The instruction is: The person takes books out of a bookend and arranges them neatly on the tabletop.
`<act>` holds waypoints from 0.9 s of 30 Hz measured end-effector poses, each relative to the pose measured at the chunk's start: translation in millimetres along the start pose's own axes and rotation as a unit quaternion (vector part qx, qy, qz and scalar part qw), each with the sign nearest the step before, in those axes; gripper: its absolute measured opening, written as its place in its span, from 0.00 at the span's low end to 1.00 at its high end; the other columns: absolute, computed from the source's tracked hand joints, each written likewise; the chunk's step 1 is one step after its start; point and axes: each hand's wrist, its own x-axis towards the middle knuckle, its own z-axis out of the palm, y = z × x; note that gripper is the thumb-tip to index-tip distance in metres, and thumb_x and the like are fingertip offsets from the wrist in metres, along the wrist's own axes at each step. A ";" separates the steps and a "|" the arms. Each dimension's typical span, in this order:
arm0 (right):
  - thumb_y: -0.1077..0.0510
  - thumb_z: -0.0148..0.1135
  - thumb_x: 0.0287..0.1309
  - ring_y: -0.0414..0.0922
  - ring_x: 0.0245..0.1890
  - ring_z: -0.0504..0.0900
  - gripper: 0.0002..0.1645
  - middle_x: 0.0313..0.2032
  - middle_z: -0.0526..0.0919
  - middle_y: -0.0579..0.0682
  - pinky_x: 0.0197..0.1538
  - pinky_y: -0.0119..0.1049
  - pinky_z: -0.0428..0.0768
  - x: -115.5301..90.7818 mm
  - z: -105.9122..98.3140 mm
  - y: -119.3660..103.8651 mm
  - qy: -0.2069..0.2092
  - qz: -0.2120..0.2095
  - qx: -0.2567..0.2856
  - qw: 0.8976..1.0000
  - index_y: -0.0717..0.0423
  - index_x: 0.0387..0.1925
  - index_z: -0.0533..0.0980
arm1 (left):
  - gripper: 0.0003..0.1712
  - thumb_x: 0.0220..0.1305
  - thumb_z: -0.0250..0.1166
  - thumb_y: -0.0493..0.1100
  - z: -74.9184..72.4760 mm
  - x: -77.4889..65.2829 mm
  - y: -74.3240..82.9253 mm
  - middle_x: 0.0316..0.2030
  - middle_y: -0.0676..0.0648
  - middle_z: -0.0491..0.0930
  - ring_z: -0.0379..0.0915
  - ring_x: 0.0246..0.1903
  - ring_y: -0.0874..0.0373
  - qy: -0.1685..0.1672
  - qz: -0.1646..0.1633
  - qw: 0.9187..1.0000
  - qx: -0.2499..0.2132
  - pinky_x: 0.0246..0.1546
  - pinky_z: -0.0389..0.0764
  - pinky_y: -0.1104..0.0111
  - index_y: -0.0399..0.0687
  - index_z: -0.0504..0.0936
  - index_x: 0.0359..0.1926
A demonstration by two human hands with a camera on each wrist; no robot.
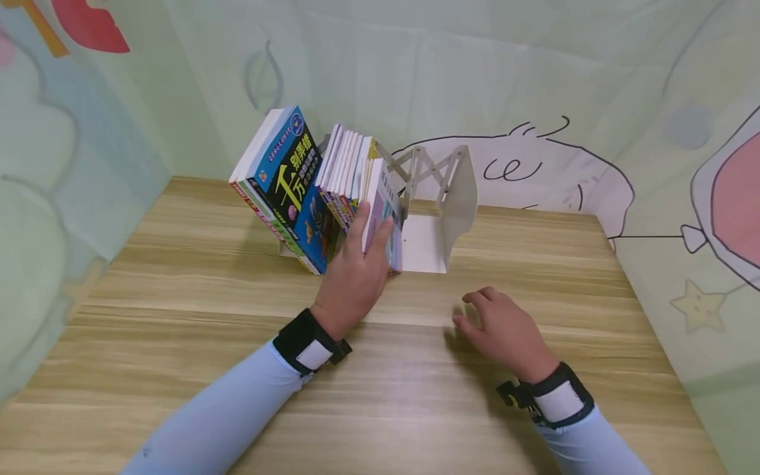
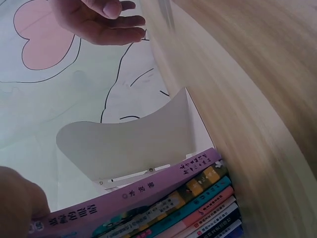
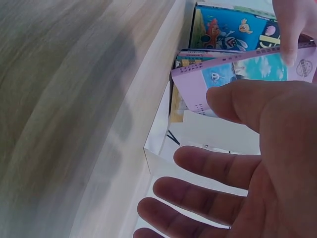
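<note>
Standing by the table [image 1: 380,376], I'm watching a person tending a row of books in an expanding bookrack [image 1: 460,194] at the upper middle of the head view. The step in hand looks to be seating or steadying the lavender book [image 2: 137,192] at the right end of that row. The left hand [image 1: 356,280] is pinching it near the top edge, thumb on the cover and a finger along the other side. The right hand [image 1: 507,330] is hovering right of centre over the tabletop, holding nothing, its fingers loosely bent and apart. To my eye, the next move is calling for squaring the lavender book up with its neighbours before letting go; the free hand could be bracing its cover or bringing the end plate closer, since nothing but the left hand seems to be supporting that side.

As for its look, the lavender book is slim, with dark lettering running along the spine and a blue-green picture on the cover. In the left wrist view it is slanting across the lower part, fanning slightly from the slim books [image 1: 344,161] beside it. Further left in the head view, a large blue book [image 1: 291,168] is leaning outward at the top, and white base plate [image 1: 423,247] is showing right of the lavender book.
</note>
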 end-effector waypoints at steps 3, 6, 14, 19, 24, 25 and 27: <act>0.43 0.60 0.66 0.57 0.51 0.82 0.27 0.51 0.82 0.61 0.52 0.54 0.82 -0.8 -0.7 0.9 0.000 -0.002 0.003 1.000 0.61 0.53 0.79 | 0.33 0.65 0.65 0.35 -2.6 -1.4 -0.3 0.70 0.26 0.55 0.72 0.60 0.37 -0.004 -0.003 1.000 -0.004 0.34 0.87 0.62 0.34 0.67 0.69; 0.43 0.60 0.67 0.57 0.51 0.82 0.27 0.50 0.82 0.61 0.53 0.54 0.81 -1.2 -1.2 1.2 -0.001 -0.005 0.009 1.000 0.61 0.53 0.80 | 0.33 0.66 0.64 0.35 -4.5 -2.7 -0.5 0.71 0.27 0.56 0.79 0.52 0.40 0.000 -0.008 1.000 -0.008 0.26 0.85 0.66 0.35 0.67 0.70; 0.44 0.61 0.67 0.58 0.51 0.82 0.26 0.50 0.82 0.62 0.55 0.54 0.81 -3.2 -2.7 3.4 -0.004 0.002 0.011 1.000 0.62 0.53 0.79 | 0.35 0.67 0.62 0.34 -10.3 -2.1 0.5 0.74 0.34 0.57 0.77 0.25 0.52 0.012 -0.062 0.993 -0.097 0.14 0.71 0.72 0.39 0.63 0.74; 0.44 0.61 0.67 0.58 0.51 0.82 0.27 0.51 0.82 0.62 0.54 0.54 0.81 -4.1 -1.9 4.7 -0.006 0.005 0.012 1.000 0.62 0.53 0.79 | 0.36 0.68 0.60 0.32 -18.0 -3.1 2.2 0.75 0.36 0.57 0.76 0.26 0.53 0.005 -0.067 0.989 -0.131 0.15 0.69 0.73 0.40 0.61 0.75; 0.44 0.61 0.67 0.58 0.51 0.82 0.26 0.50 0.82 0.62 0.54 0.55 0.81 -3.9 -0.4 6.2 -0.003 -0.002 0.013 1.000 0.62 0.53 0.79 | 0.36 0.67 0.59 0.31 -30.4 -4.3 4.9 0.75 0.37 0.58 0.81 0.42 0.48 0.013 -0.060 0.986 -0.154 0.19 0.78 0.71 0.39 0.61 0.75; 0.44 0.61 0.67 0.58 0.51 0.82 0.26 0.50 0.82 0.62 0.54 0.55 0.81 -3.7 -0.2 6.6 -0.003 -0.003 0.013 1.000 0.62 0.53 0.79 | 0.36 0.67 0.59 0.31 -33.3 -4.4 5.4 0.75 0.37 0.59 0.80 0.47 0.47 0.014 -0.058 0.986 -0.157 0.23 0.82 0.70 0.38 0.61 0.75; 0.45 0.61 0.67 0.58 0.51 0.83 0.26 0.51 0.82 0.62 0.54 0.54 0.81 -3.3 0.1 7.7 -0.004 -0.002 0.014 1.000 0.62 0.53 0.79 | 0.35 0.67 0.59 0.30 -39.5 -4.6 6.2 0.74 0.37 0.60 0.77 0.56 0.46 0.013 -0.052 0.985 -0.162 0.33 0.87 0.65 0.37 0.62 0.74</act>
